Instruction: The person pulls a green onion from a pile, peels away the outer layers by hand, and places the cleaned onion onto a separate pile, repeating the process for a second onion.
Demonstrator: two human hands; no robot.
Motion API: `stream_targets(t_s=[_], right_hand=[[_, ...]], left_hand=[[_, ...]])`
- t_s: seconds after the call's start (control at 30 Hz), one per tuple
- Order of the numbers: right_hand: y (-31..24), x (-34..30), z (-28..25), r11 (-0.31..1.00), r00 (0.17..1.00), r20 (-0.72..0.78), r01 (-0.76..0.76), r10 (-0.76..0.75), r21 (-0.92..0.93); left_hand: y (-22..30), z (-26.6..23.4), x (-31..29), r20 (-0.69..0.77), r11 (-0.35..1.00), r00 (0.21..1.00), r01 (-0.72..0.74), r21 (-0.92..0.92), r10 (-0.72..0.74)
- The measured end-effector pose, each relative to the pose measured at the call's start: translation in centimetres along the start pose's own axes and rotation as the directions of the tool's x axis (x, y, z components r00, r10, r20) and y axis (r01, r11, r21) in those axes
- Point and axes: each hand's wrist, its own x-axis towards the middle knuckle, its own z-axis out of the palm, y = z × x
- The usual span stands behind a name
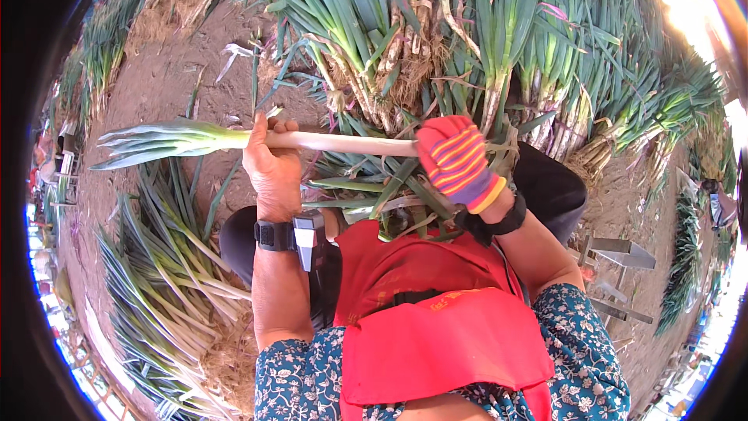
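A large green onion (343, 142) lies level across in front of me, its leafy green top to the left and its long white shank to the right. My bare left hand (273, 171) is closed around the shank just below the leaves. At the other end, my right hand (458, 162), in a striped red, yellow and purple glove, is closed over the root end, which it hides. Whether that glove holds anything more cannot be seen. Under the stalk, between my knees, loose green leaves and trimmings (366, 187) are heaped.
Bundles of green onions (506, 23) with roots and dry skins stand thickly ahead and to the right. Another pile (171, 281) lies on the soil at my left, roots toward me. A small metal-and-wood stool (623, 253) is at the right, with a further row of onions (682, 257) beyond.
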Motion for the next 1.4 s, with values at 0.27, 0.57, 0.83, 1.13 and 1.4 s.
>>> stream_targets(t_s=[0.27,0.57,0.83,1.13,1.4], right_hand=[[15.6,-14.3,-0.6,0.819,0.822,0.107,-0.529,0.560,-0.223],[-2.2,0.1,2.4,0.082,0.590,0.684,-0.779,0.429,0.621],[0.3,-4.3,6.0,-0.132,0.548,0.588,-0.656,0.595,0.744],[4.6,-8.6,-1.0,0.842,0.595,0.599,-0.333,0.536,-0.424],[1.5,0.5,-2.9,0.955,0.989,0.147,0.031,0.013,-0.294]], left_hand=[[1.4,-0.5,0.7,-0.029,0.995,0.994,-0.102,-0.007,0.102],[0.0,-1.2,0.3,-0.037,0.987,0.999,-0.037,-0.154,0.032],[1.0,-2.8,0.4,0.038,0.983,0.998,-0.039,-0.181,0.046],[1.8,-2.1,0.0,0.054,0.987,0.989,-0.135,-0.085,0.140],[1.6,-1.4,-0.7,0.051,0.989,0.989,-0.139,-0.058,0.142]])
